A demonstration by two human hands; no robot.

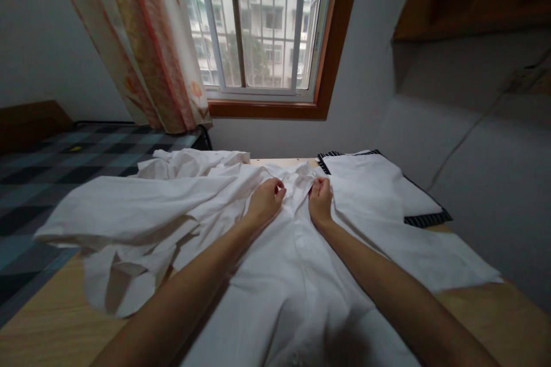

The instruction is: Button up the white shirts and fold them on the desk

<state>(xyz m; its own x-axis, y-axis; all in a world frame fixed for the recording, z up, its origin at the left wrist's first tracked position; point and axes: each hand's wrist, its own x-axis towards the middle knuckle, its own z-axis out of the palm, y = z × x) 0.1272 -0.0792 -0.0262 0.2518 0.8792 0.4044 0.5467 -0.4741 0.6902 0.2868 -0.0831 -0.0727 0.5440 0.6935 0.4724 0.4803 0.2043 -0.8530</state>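
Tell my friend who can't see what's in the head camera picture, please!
A person's left hand and right hand are at the collar end of a white shirt spread over a wooden table. Behind it is a barred window with a flowery curtain, and dark checked cloth lies to the left.

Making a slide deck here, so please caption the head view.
Left hand and right hand at the collar of a white button-up shirt laid over a wooden tabletop.
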